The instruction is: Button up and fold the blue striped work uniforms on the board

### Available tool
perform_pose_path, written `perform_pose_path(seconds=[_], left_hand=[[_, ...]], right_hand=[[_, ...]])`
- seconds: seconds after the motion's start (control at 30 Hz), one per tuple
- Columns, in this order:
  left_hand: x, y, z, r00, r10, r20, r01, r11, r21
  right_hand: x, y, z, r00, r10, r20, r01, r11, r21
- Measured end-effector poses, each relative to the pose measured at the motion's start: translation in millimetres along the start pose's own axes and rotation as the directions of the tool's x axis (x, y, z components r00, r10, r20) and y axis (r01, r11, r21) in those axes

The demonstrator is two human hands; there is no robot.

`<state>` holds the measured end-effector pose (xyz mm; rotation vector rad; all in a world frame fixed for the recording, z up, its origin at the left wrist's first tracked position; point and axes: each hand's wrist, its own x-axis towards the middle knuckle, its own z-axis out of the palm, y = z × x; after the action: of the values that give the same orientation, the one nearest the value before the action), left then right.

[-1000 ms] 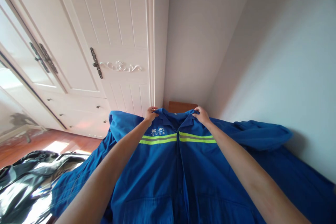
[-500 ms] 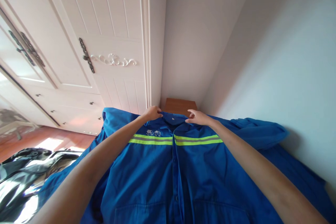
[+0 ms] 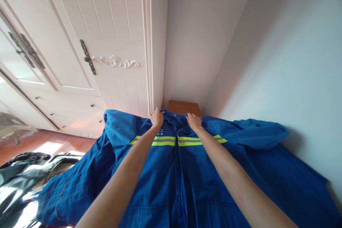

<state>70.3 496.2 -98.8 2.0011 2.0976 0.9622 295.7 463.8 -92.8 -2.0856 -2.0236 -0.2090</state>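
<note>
A blue work jacket (image 3: 160, 171) with a yellow-green and grey reflective stripe across the chest lies spread before me, front side up, collar away from me. At the left side of the collar, my left hand (image 3: 157, 118) has its fingers closed on the cloth. My right hand (image 3: 194, 121) grips the collar's right side, fingers wrapped over the edge. Between the two hands the collar opening shows. My left hand and forearm cover part of the white chest lettering. One sleeve lies folded over at each side.
A white wardrobe (image 3: 117, 14) with dark metal handles stands at the left. Plain walls (image 3: 288, 71) rise behind and to the right. A brown wooden piece (image 3: 184, 107) sits in the corner. Dark and light items (image 3: 40, 171) lie at lower left over the reddish floor (image 3: 69, 140).
My right hand has moved left and closed on the collar; its fingers were apart before. My left hand has turned and shifted slightly, still at the collar. Both forearms have come closer together.
</note>
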Motion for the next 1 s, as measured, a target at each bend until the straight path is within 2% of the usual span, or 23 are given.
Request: perform_pose_path(seconds=[0.1, 0.17, 0.2, 0.23, 0.3, 0.33, 0.4, 0.47, 0.57, 0.73, 0.83, 1.0], left_hand=[[-5.3, -5.1, 3.1, 0.999, 0.052, -0.008, -0.052, 0.998, 0.027], [-10.3, -7.6, 1.7, 0.979, 0.205, 0.005, -0.205, 0.978, 0.026], [-14.1, -8.5, 1.3, 0.945, 0.326, 0.023, -0.326, 0.945, 0.021], [-18.9, -9.6, 1.5, 0.888, 0.456, 0.055, -0.457, 0.889, 0.013], [-31.7, -13.3, 4.2, 0.735, 0.655, 0.174, -0.662, 0.749, -0.023], [-39.3, -16.4, 6.2, 0.67, 0.697, 0.255, -0.712, 0.701, -0.047], [-54.9, -24.5, 9.9, 0.605, 0.682, 0.411, -0.722, 0.687, -0.077], [-68.1, -33.1, 10.6, 0.587, 0.644, 0.491, -0.706, 0.704, -0.079], [-79.0, -39.6, 3.2, 0.588, 0.637, 0.497, -0.701, 0.709, -0.08], [-89.7, -34.1, -14.8, 0.612, 0.639, 0.466, -0.693, 0.717, -0.073], [-107.2, -35.2, -16.0, 0.623, 0.633, 0.459, -0.69, 0.721, -0.059], [-143.4, -46.7, -15.0, 0.615, 0.65, 0.447, -0.71, 0.703, -0.045]], right_hand=[[-7.6, 1.4, 9.5, 0.999, -0.052, -0.007, 0.052, 0.998, -0.031], [-12.2, 0.0, 9.7, 0.99, -0.136, -0.034, 0.135, 0.99, -0.037], [-14.9, -1.9, 9.7, 0.977, -0.208, -0.041, 0.207, 0.978, -0.033], [-18.2, -4.4, 10.7, 0.953, -0.301, -0.034, 0.301, 0.954, -0.017], [-26.4, -10.1, 16.2, 0.873, -0.486, 0.036, 0.484, 0.873, 0.063], [-31.2, -12.5, 20.8, 0.829, -0.553, 0.084, 0.543, 0.832, 0.116], [-40.5, -15.3, 31.1, 0.777, -0.606, 0.171, 0.575, 0.793, 0.201], [-48.3, -15.2, 39.3, 0.773, -0.596, 0.216, 0.554, 0.801, 0.227], [-56.8, -11.3, 41.6, 0.748, -0.622, 0.231, 0.571, 0.781, 0.253], [-75.4, -4.7, 27.4, 0.659, -0.683, 0.316, 0.59, 0.73, 0.345], [-95.2, -4.3, 17.8, 0.624, -0.682, 0.382, 0.543, 0.73, 0.415], [-128.9, -2.7, 4.3, 0.577, -0.675, 0.459, 0.462, 0.734, 0.498]])
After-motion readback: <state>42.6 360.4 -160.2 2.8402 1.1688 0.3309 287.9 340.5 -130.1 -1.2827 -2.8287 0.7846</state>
